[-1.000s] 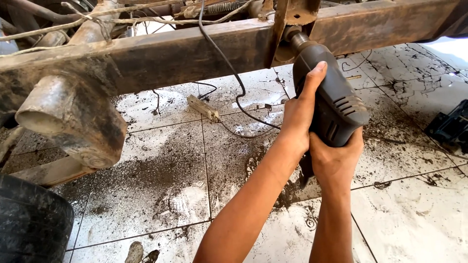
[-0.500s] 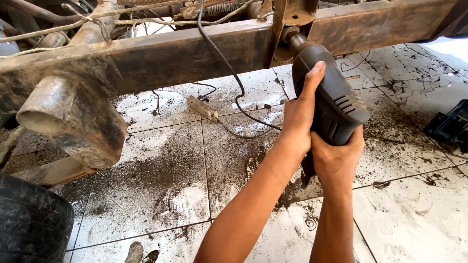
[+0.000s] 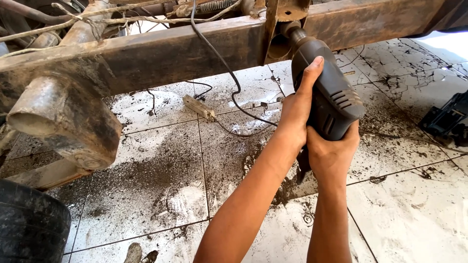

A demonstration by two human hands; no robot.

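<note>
A dark grey electric drill (image 3: 325,92) points up and away, its nose pressed against a rusty steel frame rail (image 3: 165,53) near a bracket (image 3: 285,14). My left hand (image 3: 297,109) wraps the left side of the drill body, thumb stretched up along it. Under the back of the drill, my right hand (image 3: 332,153) cups the handle from below. Both forearms reach up from the bottom of the view.
A rusty round tube end (image 3: 63,122) hangs at the left, with a black tyre (image 3: 29,229) below it. A black cable (image 3: 229,78) trails over the dirty white tiled floor (image 3: 161,190). A small pale plug block (image 3: 199,107) lies on the tiles. A black object (image 3: 446,119) sits far right.
</note>
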